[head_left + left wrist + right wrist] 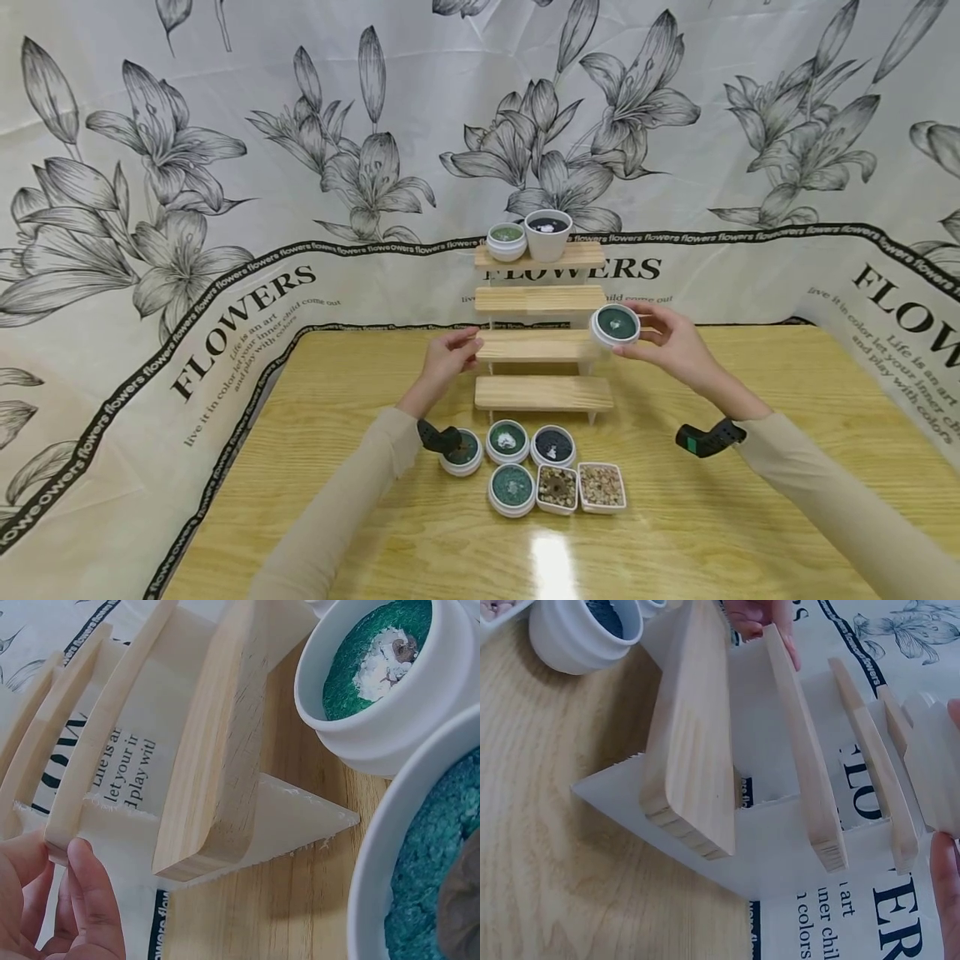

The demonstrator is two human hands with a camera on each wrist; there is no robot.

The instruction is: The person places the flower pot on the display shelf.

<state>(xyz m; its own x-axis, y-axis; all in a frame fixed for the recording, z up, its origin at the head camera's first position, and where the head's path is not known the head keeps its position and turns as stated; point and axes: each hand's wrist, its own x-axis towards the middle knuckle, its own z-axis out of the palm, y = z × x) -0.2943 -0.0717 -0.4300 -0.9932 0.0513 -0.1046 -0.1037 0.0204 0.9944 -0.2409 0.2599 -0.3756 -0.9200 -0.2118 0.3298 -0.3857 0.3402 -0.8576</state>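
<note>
A four-step wooden shelf (542, 392) stands at the table's middle. My right hand (628, 330) grips a small round white pot (615, 325) with dark green filling, just off the right end of the second step from the bottom. The right wrist view shows that pot (934, 765) at the frame's right edge, beside the plank ends. My left hand (453, 354) touches the left end of the same step with its fingers (75, 892) nearly straight against the plank end (64, 832). It holds nothing.
Two white pots (507, 240) (548, 233) sit on the top step. Several small round pots (507, 440) and two square dishes of pebbles (602, 486) cluster in front of the shelf. Floral cloth walls off the table (787, 400) on the back and sides.
</note>
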